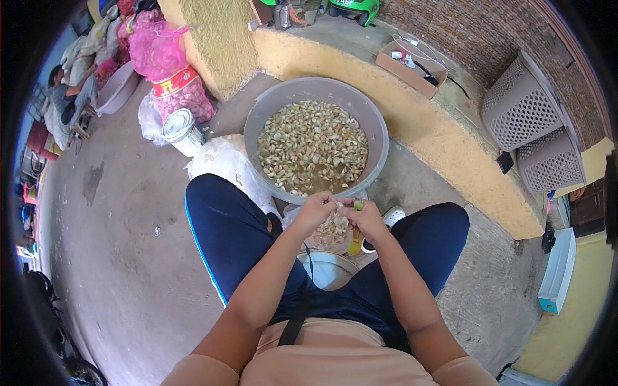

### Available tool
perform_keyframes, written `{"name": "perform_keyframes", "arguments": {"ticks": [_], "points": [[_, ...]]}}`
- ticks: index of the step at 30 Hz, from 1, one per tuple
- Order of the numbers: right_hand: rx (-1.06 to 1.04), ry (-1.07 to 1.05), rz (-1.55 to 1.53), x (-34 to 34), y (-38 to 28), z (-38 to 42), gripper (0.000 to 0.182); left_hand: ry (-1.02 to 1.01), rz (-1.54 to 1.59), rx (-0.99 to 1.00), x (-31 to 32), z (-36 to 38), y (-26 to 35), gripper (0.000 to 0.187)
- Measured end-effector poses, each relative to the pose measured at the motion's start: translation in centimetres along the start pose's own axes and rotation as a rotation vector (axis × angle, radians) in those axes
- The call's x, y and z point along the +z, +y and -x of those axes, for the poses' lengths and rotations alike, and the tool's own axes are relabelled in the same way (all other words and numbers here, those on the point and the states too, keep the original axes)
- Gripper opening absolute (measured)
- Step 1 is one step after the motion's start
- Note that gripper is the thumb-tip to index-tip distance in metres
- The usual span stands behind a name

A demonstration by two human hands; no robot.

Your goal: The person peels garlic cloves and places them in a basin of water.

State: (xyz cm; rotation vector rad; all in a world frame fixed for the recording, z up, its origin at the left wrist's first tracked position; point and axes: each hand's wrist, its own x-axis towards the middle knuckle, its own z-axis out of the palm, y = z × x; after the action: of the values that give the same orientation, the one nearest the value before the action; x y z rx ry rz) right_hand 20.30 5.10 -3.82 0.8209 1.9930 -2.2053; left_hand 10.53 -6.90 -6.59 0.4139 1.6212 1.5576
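My left hand point(315, 212) and my right hand point(367, 219) meet between my knees, just beyond the near rim of a large grey basin. Their fingertips are pinched together around a small pale piece, which looks like a garlic clove point(338, 202). A bit of yellow-green point(358, 206) shows against my right fingers; its kind is unclear. The basin point(381, 138) holds many garlic cloves point(312, 141) in cloudy water. Under my hands lies a heap of papery garlic peels point(331, 233), partly hidden by them.
A round white container point(328, 270) sits between my thighs. At left stand a white bucket point(183, 130), a bulging white sack point(222, 161) and pink mesh bags point(158, 51). A low yellow wall point(450, 157) curves behind the basin. Another person point(67, 96) sits far left.
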Motion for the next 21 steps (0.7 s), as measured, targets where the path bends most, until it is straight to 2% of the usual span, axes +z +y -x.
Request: {"name": "perform_keyframes", "arguments": {"ticks": [1,4,10,13,16,21], "points": [[0.006,-0.022,-0.094,-0.2,0.2,-0.1,0.025,-0.002,-0.026,-0.006,0.0,0.1,0.2,0.008],[0.021,-0.027,-0.111,-0.3,0.6,-0.3,0.026,0.050,-0.272,0.253,0.0,-0.1,-0.7,0.011],[-0.021,-0.056,-0.080,-0.5,0.5,-0.5,0.023,0.096,-0.278,0.286,0.3,-0.1,-0.8,0.012],[-0.063,-0.052,0.162,-0.6,-0.3,-0.2,0.025,0.141,-0.320,0.228,0.3,-0.2,-1.1,0.012],[-0.088,-0.068,0.246,-0.7,-0.1,-0.4,0.026,0.172,-0.352,0.236,0.3,-0.3,-1.2,0.012],[-0.039,-0.081,0.207,-0.7,-0.5,-0.2,0.024,0.218,-0.368,0.237,0.3,-0.5,-1.3,0.012]]}}
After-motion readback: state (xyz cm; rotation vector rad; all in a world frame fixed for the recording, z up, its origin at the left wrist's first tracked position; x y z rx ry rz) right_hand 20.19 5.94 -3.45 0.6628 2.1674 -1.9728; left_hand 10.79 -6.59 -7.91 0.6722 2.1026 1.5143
